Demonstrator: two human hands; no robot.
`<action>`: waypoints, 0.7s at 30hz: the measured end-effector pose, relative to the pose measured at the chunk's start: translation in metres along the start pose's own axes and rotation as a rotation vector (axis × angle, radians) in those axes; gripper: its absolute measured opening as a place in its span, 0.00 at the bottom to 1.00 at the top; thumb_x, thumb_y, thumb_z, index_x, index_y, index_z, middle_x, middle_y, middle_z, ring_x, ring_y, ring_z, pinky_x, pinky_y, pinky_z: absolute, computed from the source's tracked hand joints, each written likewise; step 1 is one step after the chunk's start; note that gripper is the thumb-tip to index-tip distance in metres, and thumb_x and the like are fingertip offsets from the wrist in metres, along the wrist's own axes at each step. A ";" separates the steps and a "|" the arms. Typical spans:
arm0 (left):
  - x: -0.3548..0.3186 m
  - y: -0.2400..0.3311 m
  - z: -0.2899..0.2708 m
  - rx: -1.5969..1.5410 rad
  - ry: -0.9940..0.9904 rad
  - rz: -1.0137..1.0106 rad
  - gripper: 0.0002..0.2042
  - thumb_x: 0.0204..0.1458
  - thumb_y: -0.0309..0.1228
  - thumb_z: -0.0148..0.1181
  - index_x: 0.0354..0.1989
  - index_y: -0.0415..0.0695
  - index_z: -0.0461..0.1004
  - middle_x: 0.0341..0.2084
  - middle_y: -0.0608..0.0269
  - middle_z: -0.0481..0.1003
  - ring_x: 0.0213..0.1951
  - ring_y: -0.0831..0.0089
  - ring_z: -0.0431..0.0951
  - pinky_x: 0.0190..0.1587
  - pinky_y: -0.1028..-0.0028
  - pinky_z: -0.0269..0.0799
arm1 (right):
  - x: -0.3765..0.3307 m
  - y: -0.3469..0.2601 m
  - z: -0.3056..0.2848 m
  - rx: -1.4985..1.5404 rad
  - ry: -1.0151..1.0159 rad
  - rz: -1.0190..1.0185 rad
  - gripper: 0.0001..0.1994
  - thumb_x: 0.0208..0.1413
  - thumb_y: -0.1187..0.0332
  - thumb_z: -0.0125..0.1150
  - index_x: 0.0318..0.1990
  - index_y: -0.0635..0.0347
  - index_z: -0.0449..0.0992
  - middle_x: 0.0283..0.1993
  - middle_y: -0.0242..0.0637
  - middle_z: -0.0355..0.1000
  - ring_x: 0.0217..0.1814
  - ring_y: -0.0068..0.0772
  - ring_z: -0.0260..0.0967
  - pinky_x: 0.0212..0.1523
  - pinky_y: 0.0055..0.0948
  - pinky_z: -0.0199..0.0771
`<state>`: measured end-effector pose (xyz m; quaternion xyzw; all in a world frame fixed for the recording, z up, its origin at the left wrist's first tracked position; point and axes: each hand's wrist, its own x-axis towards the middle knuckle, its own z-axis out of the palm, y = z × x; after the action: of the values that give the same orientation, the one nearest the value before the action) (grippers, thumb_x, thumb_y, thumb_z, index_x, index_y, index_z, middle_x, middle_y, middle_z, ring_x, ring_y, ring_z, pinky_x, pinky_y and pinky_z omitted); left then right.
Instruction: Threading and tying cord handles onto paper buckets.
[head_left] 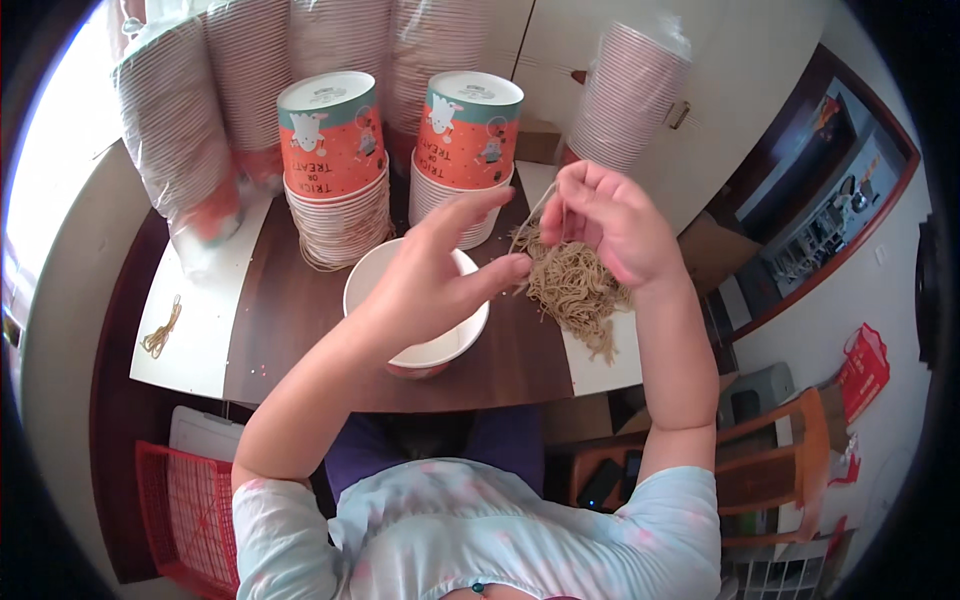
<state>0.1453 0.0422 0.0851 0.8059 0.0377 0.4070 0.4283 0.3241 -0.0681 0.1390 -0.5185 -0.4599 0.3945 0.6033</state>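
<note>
My right hand (612,225) pinches a thin beige cord (534,209), which slants down toward my left thumb. My left hand (435,268) reaches over a paper bucket (440,352), its thumb and fingers spread apart; whether the cord touches the thumb is hard to tell. The bucket stands mouth up, white inside, with a strip of orange showing low on its outside. Below and behind my right hand lies a tangled heap of beige cords (580,290) on the table's right side.
Two stacks of upturned orange-and-green buckets (330,140), (468,135) stand behind the bucket, the left one wound with cords. Plastic-wrapped bucket stacks (170,120) line the back. A small cord bundle (162,328) lies at left on the brown-and-white table (290,320). A wooden chair (770,470) is at right.
</note>
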 end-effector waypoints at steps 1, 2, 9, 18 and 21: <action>0.005 0.001 0.005 -0.084 -0.024 -0.040 0.24 0.51 0.35 0.64 0.55 0.39 0.68 0.37 0.62 0.75 0.41 0.78 0.74 0.41 0.77 0.67 | -0.004 0.000 0.008 0.017 -0.052 0.048 0.07 0.61 0.64 0.55 0.37 0.58 0.70 0.29 0.31 0.72 0.27 0.20 0.68 0.30 0.19 0.67; 0.009 0.007 0.004 -0.301 -0.179 -0.256 0.19 0.55 0.37 0.60 0.51 0.39 0.72 0.30 0.68 0.75 0.34 0.83 0.73 0.36 0.81 0.66 | -0.004 0.003 0.008 0.022 -0.062 0.053 0.07 0.61 0.64 0.55 0.37 0.58 0.70 0.29 0.31 0.72 0.27 0.20 0.68 0.30 0.19 0.67; -0.009 -0.003 -0.038 -0.233 -0.341 -0.496 0.15 0.61 0.39 0.50 0.38 0.42 0.78 0.19 0.76 0.65 0.24 0.88 0.63 0.27 0.83 0.60 | -0.003 0.010 -0.050 -0.356 0.083 -0.099 0.04 0.59 0.69 0.57 0.35 0.59 0.71 0.28 0.19 0.66 0.27 0.06 0.57 0.28 0.12 0.59; -0.042 0.029 -0.108 -0.547 0.240 -0.438 0.13 0.60 0.33 0.48 0.28 0.39 0.74 0.23 0.71 0.71 0.21 0.89 0.59 0.24 0.85 0.52 | -0.025 0.101 -0.076 -0.807 -0.047 0.164 0.08 0.55 0.66 0.61 0.36 0.62 0.75 0.32 0.30 0.73 0.34 0.23 0.69 0.39 0.25 0.69; -0.050 0.036 -0.133 -0.427 0.104 -0.469 0.11 0.59 0.32 0.50 0.31 0.38 0.74 0.25 0.69 0.74 0.24 0.88 0.62 0.27 0.84 0.57 | -0.036 0.118 -0.090 -1.512 -0.083 0.292 0.15 0.48 0.61 0.65 0.40 0.62 0.77 0.41 0.43 0.75 0.43 0.41 0.72 0.46 0.35 0.70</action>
<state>0.0107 0.0869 0.1201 0.6453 0.1582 0.3366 0.6673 0.4017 -0.1081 0.0140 -0.8300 -0.5535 0.0678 0.0092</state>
